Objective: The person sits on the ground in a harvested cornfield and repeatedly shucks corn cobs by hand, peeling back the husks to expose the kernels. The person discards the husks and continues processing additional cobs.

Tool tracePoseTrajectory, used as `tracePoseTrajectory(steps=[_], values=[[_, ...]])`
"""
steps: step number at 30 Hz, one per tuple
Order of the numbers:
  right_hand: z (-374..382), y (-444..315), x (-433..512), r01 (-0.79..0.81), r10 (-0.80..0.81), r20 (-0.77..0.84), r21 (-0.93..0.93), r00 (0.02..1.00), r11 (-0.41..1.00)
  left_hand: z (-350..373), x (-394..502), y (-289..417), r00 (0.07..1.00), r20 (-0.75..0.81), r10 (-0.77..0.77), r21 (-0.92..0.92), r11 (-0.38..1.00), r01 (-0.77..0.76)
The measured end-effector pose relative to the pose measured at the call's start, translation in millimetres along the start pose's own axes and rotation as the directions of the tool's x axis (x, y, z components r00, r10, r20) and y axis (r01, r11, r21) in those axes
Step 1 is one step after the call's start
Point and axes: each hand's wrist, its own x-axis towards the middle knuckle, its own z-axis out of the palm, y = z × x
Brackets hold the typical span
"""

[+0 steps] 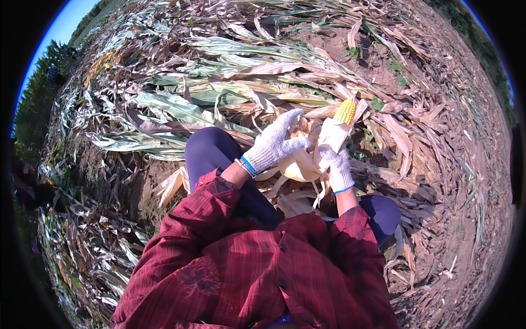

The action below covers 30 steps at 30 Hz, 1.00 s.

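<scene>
My right hand (pixel 337 167), in a white knit glove with a blue cuff edge, grips the lower part of a corn ear (pixel 345 112). Yellow kernels are bare at its tip, which points up and away from me. Pale husk (pixel 333 133) still wraps the ear's middle. Peeled-back husk leaves (pixel 302 166) hang between my hands. My left hand (pixel 274 143), gloved the same way, is beside the ear with thumb and fingers apart. A small orange-brown bit (pixel 299 134) shows behind its thumb gap; I cannot tell what it is.
Cut corn stalks with dry leaves (pixel 176 107) lie across the ground ahead. My bent knees (pixel 209 148) flank the work. Bare soil (pixel 328 43) shows at the upper right, with small green weeds (pixel 377 104). Loose husks (pixel 174 185) lie by my left knee. Trees (pixel 35 98) stand far left.
</scene>
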Motion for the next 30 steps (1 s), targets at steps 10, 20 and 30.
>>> tracePoseTrajectory(steps=[10, 20, 30], values=[[7, -28, 11, -0.327, 0.313, 0.284, 0.001, 0.906, 0.945, 28, 27, -2, 0.969, 0.087, -0.233, -0.613, 0.754, 0.237], [-33, -45, 60, -0.280, 0.381, -0.155, 0.446, 0.911, 0.850, 44, 16, 6, 0.808, 0.502, 0.309, -0.275, 0.943, -0.190], [-10, -75, 46, -0.287, 0.302, 0.116, -0.125, 0.946, 0.950, 24, 61, 11, 0.960, -0.042, 0.277, 0.066, 0.960, -0.274]])
